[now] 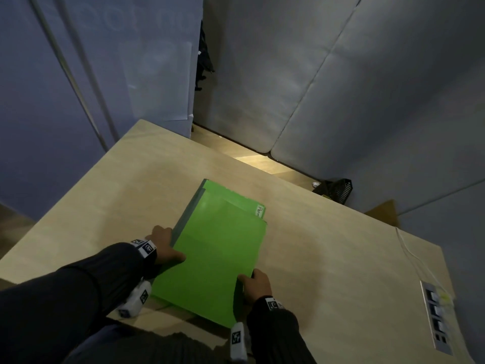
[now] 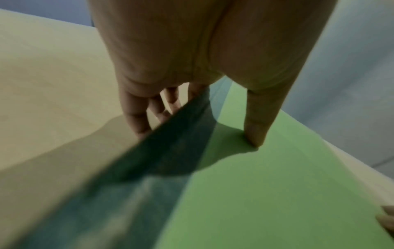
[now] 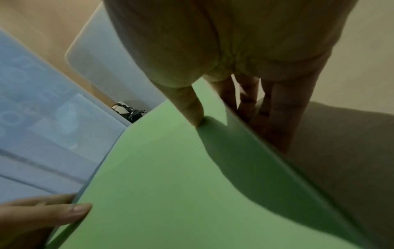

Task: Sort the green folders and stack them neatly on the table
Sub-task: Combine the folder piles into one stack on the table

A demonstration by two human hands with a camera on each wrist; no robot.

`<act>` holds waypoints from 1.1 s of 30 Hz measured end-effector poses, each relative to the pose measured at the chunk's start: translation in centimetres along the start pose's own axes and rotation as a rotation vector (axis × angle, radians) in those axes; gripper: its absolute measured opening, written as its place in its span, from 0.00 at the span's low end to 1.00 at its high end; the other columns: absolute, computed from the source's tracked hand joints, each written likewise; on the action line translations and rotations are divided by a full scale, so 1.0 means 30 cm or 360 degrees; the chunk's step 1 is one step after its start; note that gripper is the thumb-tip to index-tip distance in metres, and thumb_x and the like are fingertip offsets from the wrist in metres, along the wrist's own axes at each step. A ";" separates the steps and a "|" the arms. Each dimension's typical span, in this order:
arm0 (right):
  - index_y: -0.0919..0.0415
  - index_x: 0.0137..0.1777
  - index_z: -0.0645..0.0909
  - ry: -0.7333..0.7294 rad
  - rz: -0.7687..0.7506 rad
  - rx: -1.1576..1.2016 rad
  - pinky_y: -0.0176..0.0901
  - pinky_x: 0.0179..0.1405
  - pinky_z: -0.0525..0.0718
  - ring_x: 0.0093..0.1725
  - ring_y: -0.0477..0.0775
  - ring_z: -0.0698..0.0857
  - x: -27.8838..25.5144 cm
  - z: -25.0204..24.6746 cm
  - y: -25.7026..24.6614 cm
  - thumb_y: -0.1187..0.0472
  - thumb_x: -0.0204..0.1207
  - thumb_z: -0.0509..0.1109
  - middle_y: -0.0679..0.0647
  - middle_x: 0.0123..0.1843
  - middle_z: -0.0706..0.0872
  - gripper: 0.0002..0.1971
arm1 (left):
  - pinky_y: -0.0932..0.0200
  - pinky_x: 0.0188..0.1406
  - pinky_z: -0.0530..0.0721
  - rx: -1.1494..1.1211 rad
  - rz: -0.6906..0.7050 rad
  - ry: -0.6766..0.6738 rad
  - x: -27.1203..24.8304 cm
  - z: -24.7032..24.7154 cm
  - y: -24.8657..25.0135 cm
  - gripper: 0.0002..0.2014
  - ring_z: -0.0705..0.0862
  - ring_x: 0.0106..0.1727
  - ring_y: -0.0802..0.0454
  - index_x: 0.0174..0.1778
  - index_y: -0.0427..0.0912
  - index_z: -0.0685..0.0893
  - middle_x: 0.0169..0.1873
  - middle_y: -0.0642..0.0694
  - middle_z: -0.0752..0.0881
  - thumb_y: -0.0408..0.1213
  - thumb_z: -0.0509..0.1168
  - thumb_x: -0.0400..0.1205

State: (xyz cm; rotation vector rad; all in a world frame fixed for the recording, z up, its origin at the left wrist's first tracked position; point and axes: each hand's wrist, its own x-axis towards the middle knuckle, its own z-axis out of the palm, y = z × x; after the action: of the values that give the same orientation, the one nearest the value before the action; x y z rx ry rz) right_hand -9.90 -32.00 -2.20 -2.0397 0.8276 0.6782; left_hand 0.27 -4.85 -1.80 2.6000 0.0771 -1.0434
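A stack of green folders (image 1: 217, 248) lies slanted on the light wooden table (image 1: 328, 245); its near corner reaches past the table's front edge. The lower folders jut out at the far end, and one bears a white label (image 1: 259, 211). My left hand (image 1: 168, 244) grips the stack's left edge, with the thumb (image 2: 255, 128) on the top cover (image 2: 266, 193) and the fingers (image 2: 136, 118) down the side. My right hand (image 1: 249, 278) holds the right edge near the front. Its thumb (image 3: 189, 107) presses the cover (image 3: 170, 185), and its fingers (image 3: 277, 109) run along and under the edge.
A socket panel (image 1: 437, 319) sits in the table at the right, with a thin white cable (image 1: 409, 250) running to it. A black basket (image 1: 334, 190) stands on the floor beyond the far edge. Grey padded panels (image 1: 315, 88) and a blue wall (image 1: 52, 101) enclose the space.
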 end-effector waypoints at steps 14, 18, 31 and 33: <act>0.69 0.39 0.86 -0.0050 0.0270 0.0563 0.58 0.38 0.82 0.43 0.69 0.84 0.074 -0.020 0.027 0.47 0.52 0.79 0.65 0.41 0.83 0.25 | 0.57 0.40 0.79 -0.1075 -0.0189 -0.0144 0.040 0.042 0.021 0.34 0.84 0.45 0.43 0.61 0.28 0.84 0.42 0.41 0.85 0.52 0.83 0.71; 0.73 0.52 0.84 -0.0114 0.0275 0.0611 0.54 0.40 0.80 0.48 0.69 0.84 0.016 -0.037 -0.005 0.51 0.64 0.77 0.67 0.49 0.84 0.25 | 0.56 0.44 0.78 -0.1089 -0.0037 -0.0114 0.012 0.054 0.042 0.24 0.82 0.45 0.44 0.57 0.40 0.80 0.44 0.43 0.85 0.51 0.80 0.76; 0.64 0.77 0.62 -0.0229 0.0172 0.1127 0.50 0.45 0.79 0.45 0.52 0.77 -0.203 -0.075 -0.175 0.66 0.81 0.67 0.54 0.53 0.78 0.26 | 0.47 0.58 0.85 -0.1433 0.0306 -0.0100 -0.068 0.029 -0.048 0.50 0.89 0.57 0.36 0.63 0.45 0.83 0.58 0.32 0.90 0.68 0.83 0.48; 0.66 0.67 0.74 -0.0259 0.0119 0.1100 0.45 0.44 0.81 0.46 0.51 0.81 -0.191 -0.060 -0.186 0.69 0.82 0.65 0.55 0.54 0.83 0.14 | 0.49 0.52 0.83 -0.1397 0.0288 -0.0074 -0.072 0.000 -0.079 0.51 0.86 0.51 0.38 0.64 0.44 0.83 0.54 0.29 0.87 0.69 0.82 0.48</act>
State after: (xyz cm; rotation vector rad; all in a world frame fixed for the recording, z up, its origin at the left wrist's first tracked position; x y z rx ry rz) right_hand -9.07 -29.19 5.47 -1.3218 0.8910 0.4964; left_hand -1.72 -2.45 -1.03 1.7498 0.2259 -0.7620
